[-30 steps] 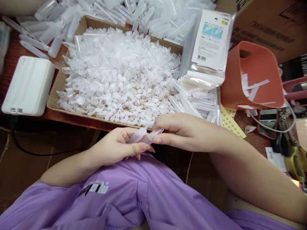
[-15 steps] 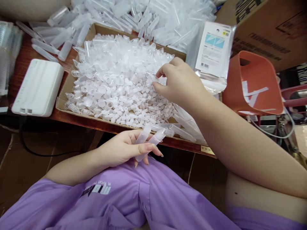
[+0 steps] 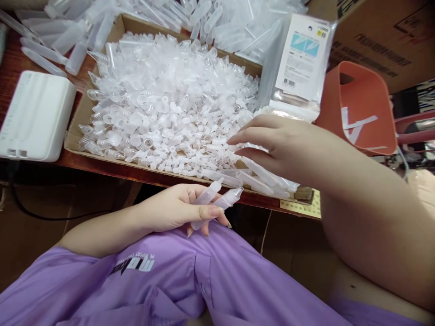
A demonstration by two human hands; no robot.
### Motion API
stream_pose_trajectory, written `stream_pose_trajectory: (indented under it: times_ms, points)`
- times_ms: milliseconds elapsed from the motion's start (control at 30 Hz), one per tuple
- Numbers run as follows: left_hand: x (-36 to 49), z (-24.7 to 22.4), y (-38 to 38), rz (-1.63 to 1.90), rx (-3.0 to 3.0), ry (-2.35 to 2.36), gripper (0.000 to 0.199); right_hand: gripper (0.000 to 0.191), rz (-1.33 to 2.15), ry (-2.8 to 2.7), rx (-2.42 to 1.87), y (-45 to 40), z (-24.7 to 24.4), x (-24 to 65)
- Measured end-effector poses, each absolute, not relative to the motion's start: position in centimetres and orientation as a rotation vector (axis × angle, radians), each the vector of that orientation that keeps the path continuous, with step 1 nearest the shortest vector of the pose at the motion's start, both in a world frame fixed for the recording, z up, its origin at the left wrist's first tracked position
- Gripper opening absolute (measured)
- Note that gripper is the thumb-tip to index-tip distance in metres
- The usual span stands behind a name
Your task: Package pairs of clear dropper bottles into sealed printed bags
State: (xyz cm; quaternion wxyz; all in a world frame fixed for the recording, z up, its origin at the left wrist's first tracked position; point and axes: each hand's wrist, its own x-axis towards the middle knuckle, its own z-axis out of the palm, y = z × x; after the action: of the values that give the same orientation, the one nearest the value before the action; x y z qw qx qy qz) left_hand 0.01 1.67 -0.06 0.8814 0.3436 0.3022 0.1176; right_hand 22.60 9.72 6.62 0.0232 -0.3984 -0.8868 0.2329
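My left hand (image 3: 190, 208), low in front of the box, is closed around two translucent plastic squeeze tubes. One tube (image 3: 207, 194) lies between the fingers with a narrow tip upward; the other tube (image 3: 226, 199), with a clear pointed nozzle, is pinned under the thumb. My right hand (image 3: 272, 140) is over the right front of a cardboard box (image 3: 163, 174), palm down, fingers and thumb apart, with nothing visible between them. Below and left of its fingertips lie many small white caps (image 3: 183, 160). Clear pointed nozzles (image 3: 102, 120) are heaped behind and left of them.
Several loose tubes (image 3: 258, 179) lie at the box's right front corner. A large pile of tubes (image 3: 238, 27) is behind the box. A white power bank (image 3: 37, 115) with a cable stands left. To the right are a labelled packet (image 3: 301, 59) and an orange bin (image 3: 360, 108).
My right hand has moved from the middle of the heap toward the box's right front, and its fingers are spread wider. My left hand still holds both tubes. The view has shifted slightly.
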Motion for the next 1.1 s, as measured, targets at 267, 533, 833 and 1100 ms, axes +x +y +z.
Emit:
stream_pose_trajectory:
  times_ms: [267,533,833,1100]
  points:
    - [1.1,0.1,1.8,0.131,0.712,0.562,0.033,0.02,1.254,-2.627,-0.818,6.8,7.1,23.0]
    - [2.1,0.5,1.6,0.073,0.74,0.564,0.032,0.026,1.233,-2.707,-0.863,6.3,7.1,23.4]
    - [3.2,0.7,1.5,0.042,0.774,0.568,0.034,0.059,1.066,-2.745,-1.131,5.1,6.2,23.6]
    - [3.0,1.1,1.7,-0.028,0.771,0.589,0.032,0.035,1.169,-2.724,-0.903,5.1,6.5,24.7]
